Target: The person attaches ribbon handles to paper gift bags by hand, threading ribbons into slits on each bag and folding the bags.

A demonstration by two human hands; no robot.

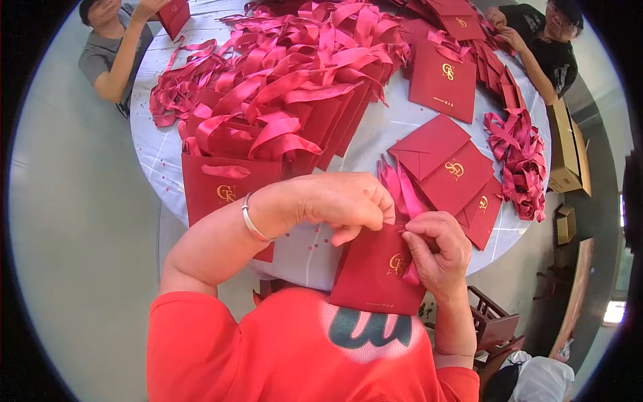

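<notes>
A small dark red paper bag (372, 278) with a gold emblem leans against the table's near edge, close to my chest. At its top right corner my right hand (439, 254) pinches the rim between thumb and forefinger. A pink satin ribbon (400, 187) stretches onto the table behind the bag, and a pink end hangs below my right thumb. My left hand (351, 204) is closed, its fingers curled at the bag's top edge; what its fingertips grip is hidden. Just beyond lie several flat red bags (445, 161), overlapping each other.
Ribboned red bags (231, 184) stand packed on the left of the round white-covered table (157, 157). Loose ribbons (526, 167) lie at its right edge. One person (117, 50) works at the far left, another (542, 47) at the far right. Cardboard boxes (566, 151) stand right.
</notes>
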